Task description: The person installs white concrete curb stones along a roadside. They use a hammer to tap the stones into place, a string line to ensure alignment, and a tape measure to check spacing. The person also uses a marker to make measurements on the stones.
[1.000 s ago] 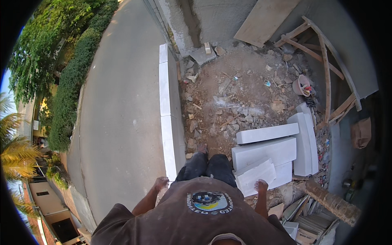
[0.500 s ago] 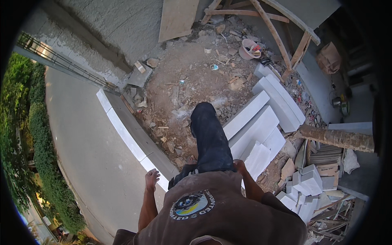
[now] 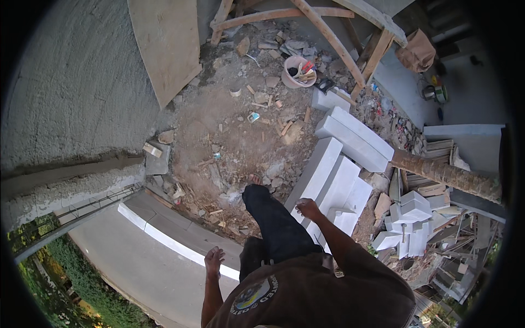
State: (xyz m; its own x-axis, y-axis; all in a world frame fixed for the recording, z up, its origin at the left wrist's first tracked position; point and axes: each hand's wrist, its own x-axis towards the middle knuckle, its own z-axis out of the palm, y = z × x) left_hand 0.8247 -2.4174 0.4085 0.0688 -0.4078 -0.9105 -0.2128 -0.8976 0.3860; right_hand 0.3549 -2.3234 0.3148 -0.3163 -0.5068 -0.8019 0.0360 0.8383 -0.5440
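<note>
Half-curled hands (image 3: 214, 260) (image 3: 308, 209), two; bucket (image 3: 291, 81), one.

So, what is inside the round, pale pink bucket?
Inside the round, pale pink bucket are a bright red item, long tan pieces and something dark, all too small to identify. What lies beneath them is covered and cannot be seen.

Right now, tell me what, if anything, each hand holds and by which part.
Nothing is visibly held: the left hand shows loosely curled against the low wall, the right hand curled against the white blocks.
</note>
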